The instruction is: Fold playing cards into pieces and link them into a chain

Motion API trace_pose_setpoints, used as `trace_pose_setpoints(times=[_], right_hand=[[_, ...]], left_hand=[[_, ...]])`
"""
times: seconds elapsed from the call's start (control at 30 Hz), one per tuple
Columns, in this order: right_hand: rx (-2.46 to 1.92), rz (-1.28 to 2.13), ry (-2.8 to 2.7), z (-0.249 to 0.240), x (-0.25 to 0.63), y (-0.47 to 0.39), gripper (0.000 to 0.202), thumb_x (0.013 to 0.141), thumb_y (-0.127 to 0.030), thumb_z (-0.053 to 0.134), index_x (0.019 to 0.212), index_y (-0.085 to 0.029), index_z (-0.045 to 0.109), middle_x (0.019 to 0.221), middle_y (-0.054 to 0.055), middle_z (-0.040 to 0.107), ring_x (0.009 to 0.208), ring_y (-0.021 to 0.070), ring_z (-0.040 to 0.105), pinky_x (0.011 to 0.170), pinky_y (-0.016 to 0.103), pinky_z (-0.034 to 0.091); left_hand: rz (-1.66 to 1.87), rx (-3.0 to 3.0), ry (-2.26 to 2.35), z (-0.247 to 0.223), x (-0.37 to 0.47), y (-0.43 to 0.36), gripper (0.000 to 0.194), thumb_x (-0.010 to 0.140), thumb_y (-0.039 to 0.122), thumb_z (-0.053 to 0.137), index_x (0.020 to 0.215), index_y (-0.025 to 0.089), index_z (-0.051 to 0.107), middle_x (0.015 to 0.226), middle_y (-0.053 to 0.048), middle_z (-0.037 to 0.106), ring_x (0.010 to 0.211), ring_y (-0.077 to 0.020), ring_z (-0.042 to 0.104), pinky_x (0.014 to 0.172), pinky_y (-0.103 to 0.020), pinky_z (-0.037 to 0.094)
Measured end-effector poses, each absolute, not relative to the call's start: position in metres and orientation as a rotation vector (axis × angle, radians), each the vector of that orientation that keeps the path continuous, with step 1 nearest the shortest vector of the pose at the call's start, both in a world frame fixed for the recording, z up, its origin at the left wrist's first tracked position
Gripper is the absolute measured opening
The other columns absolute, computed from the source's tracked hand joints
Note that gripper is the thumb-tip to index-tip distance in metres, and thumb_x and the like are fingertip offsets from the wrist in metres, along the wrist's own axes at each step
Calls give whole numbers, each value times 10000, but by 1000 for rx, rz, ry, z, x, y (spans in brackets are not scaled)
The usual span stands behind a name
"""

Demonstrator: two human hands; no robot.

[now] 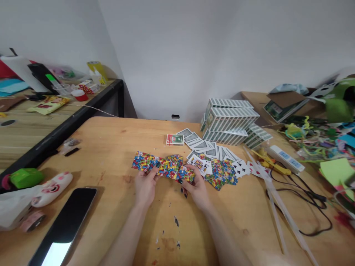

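Note:
My left hand [144, 188] is closed, its thumb over a row of flat pieces with a busy multicoloured print [142, 159], seemingly playing cards joined side by side. My right hand [199, 189] pinches a smaller card-sized piece in the same print [185, 173] at the row's right end. Whether the two parts are joined I cannot tell. Just right of that hand lie face-up playing cards [200, 164], partly over more multicoloured pieces [219, 173]. Behind them, grey-backed playing cards [203, 146] are spread out beside a red and green card box [175, 139].
Striped card cartons [231, 118] are stacked at the back. On the right are a yellow glue gun [273, 162], a white power strip [287, 159], black cable [307, 192] and clear glue sticks [285, 214]. A phone [66, 221] and a white, face-decorated object [52, 188] lie left.

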State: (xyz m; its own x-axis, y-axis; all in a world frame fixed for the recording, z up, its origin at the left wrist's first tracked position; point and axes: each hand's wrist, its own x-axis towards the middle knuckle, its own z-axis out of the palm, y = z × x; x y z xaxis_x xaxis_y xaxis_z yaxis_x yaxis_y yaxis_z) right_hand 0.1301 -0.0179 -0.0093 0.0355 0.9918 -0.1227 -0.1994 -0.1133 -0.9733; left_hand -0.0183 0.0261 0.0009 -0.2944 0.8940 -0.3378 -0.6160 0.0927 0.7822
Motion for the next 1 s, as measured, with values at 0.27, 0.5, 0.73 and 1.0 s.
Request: trace_pose_setpoints(times=[0.27,0.5,0.73,1.0], right_hand=[[-1135,1350,-949,-6,129,-19,428,699,-245,597,1061,-226,371,533,-100,469,376,74,447,375,184,384],[-1131,1358,-927,-7,129,-19,417,701,-273,608,1050,-235,383,569,-84,483,388,75,442,383,197,395],[-1133,1368,-910,-5,127,-19,432,693,-263,608,1057,-236,377,534,-94,470,363,78,432,374,198,381],[-1163,1325,-920,-5,125,-19,426,703,-262,593,1070,-233,379,540,-93,462,386,81,446,381,193,378]], left_hand=[[1534,370,1081,0,-18,26,291,485,154,759,709,146,574,682,10,652,638,-122,612,602,-235,481],[1525,349,1066,2,-19,27,294,474,149,761,698,151,570,665,25,649,614,-116,607,581,-228,477],[1530,331,1041,2,-21,27,276,489,139,755,700,147,576,689,19,658,624,-109,612,599,-226,484],[1515,326,1065,2,-18,25,284,479,148,759,695,152,576,683,24,655,614,-108,609,576,-214,471]])
